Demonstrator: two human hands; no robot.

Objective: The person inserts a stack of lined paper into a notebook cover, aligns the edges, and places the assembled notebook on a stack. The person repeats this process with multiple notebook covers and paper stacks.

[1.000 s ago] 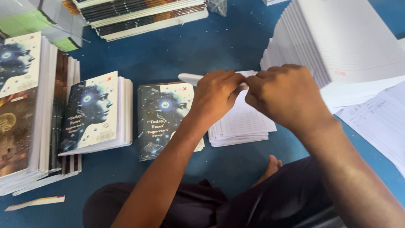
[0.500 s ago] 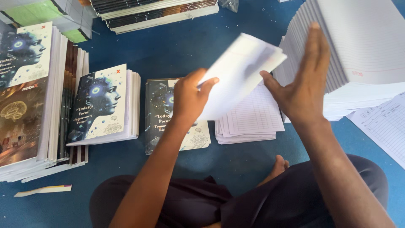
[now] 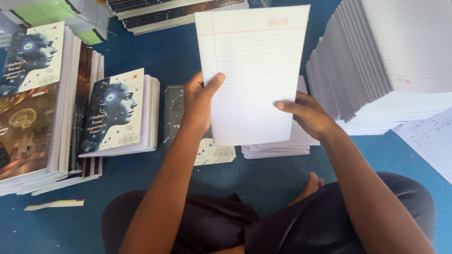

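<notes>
While the left hand pinches the ruled sheet bundle at its left edge, thumb in front, the right hand grips its lower right edge, holding it upright above a low stack of sheets on the blue floor.

Held sheets: above the small pile of sheets, between the two hands.
Left hand: on the sheets' left edge.
Right hand: on their right edge.
Single notebook: on the floor, left of the small pile.
Notebook stacks: further left.
Tall paper stack: right.
</notes>
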